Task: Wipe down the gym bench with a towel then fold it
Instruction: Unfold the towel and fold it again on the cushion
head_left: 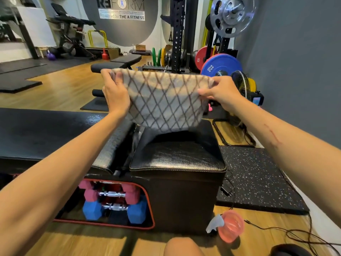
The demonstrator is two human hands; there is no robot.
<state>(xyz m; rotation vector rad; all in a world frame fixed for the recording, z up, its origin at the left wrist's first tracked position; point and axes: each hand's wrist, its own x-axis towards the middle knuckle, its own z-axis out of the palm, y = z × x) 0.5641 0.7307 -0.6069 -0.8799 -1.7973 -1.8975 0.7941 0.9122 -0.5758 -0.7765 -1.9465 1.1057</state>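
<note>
Fingers (118, 78) of left hand (115, 97) pinching towel (162, 102) at its top left corner, thumb side toward the camera; right hand (219, 95) pinching the top right corner the same way. Both grasping cloth, neither released. Towel hanging in the air between the two hands, stretched wide along its top edge, lower edge sagging in a curve just above the bench (177, 159) seat pad, apparently not touching it. Looks already doubled, though layers hard to count from this angle.

Judged to be the folding step, with wiping seemingly finished. To fold well from this hold:

- Keep top edge taut and level, both corners at the same height, so the diamond pattern hangs straight.
- Bring one hand across to meet the other, corner to corner, rather than letting the middle droop first.
- Check that side edges line up before pressing the crease; a skewed match now means a crooked bundle later.
- Lower onto the flat seat pad to smooth the fold, using the pad as a work surface.
- Avoid the gap between the seat pad and the long pad to the left, where a loose corner could slip in.
- Hold lightly at the corners only; bunching cloth in the fists would wrinkle it.

Spray bottle (228, 226) lying on the floor near the bench base, well clear of the hands.
</note>
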